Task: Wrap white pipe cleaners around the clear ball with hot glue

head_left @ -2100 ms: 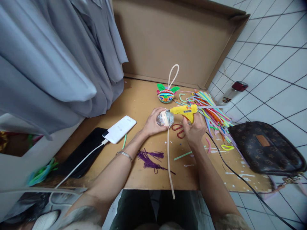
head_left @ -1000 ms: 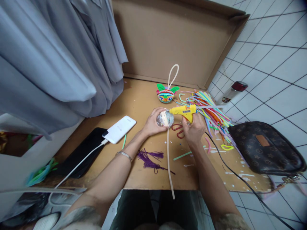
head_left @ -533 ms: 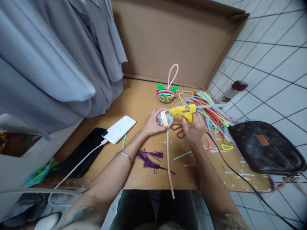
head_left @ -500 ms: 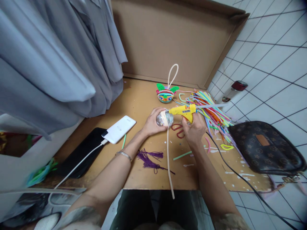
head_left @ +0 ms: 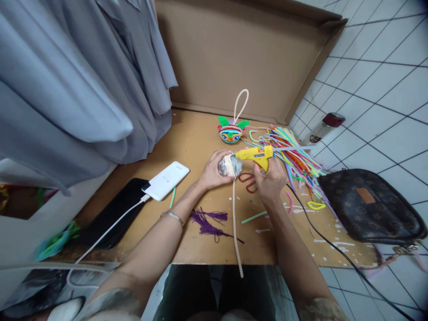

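My left hand [head_left: 215, 171] is wrapped round a greyish ball [head_left: 236, 166] with pale strip wound partly over it. From the ball a long cream pipe cleaner [head_left: 234, 218] runs down past the table's front edge. My right hand [head_left: 270, 179] grips a yellow hot glue gun [head_left: 256, 154], its nozzle pointing left at the ball's upper right; whether it touches cannot be made out. Under the glue gun lie red-handled scissors [head_left: 248, 182], partly hidden. Behind the ball sits a colourful animal-head ornament [head_left: 231, 132] with green ears and a white loop.
Purple tassels [head_left: 209, 222] lie before my left forearm. A heap of coloured pipe cleaners [head_left: 294, 156] and a brown patterned bag [head_left: 371, 205] are at the right, near the black cord [head_left: 324, 238]. A white power bank [head_left: 168, 180] rests partly on a black tablet-like slab [head_left: 117, 214]. Cardboard [head_left: 244, 58] stands behind.
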A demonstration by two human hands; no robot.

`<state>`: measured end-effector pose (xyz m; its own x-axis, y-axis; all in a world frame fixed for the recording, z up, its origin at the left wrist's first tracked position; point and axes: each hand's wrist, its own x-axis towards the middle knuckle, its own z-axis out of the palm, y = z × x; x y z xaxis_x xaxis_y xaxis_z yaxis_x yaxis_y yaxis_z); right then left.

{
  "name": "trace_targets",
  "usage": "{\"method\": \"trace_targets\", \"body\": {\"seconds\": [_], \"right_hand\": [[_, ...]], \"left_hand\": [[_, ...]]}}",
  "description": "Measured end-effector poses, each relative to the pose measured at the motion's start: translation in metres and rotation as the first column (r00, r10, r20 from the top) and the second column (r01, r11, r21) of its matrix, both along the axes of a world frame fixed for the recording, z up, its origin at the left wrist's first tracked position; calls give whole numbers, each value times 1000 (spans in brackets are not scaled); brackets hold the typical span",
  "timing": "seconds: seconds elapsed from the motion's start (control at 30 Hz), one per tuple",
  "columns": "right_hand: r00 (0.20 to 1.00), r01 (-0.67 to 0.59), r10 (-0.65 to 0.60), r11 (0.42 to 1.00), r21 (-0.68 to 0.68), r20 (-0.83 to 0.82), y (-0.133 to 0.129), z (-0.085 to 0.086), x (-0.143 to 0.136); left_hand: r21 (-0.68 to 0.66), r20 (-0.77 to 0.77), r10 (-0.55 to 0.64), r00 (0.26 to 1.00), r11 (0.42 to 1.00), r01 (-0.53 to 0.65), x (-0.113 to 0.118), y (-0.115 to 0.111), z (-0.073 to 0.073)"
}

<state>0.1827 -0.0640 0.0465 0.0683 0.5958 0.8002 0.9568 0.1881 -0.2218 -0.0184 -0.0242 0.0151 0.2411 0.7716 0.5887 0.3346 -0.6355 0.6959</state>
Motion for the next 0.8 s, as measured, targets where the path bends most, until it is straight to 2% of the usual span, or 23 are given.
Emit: {"method": "trace_targets", "body": {"seconds": [0.8], "right_hand": [[997, 17, -16, 1000, -14, 76, -8, 10, 2]], "left_hand": [[31, -15, -3, 1000, 1000, 3, -1, 1, -2]]}}
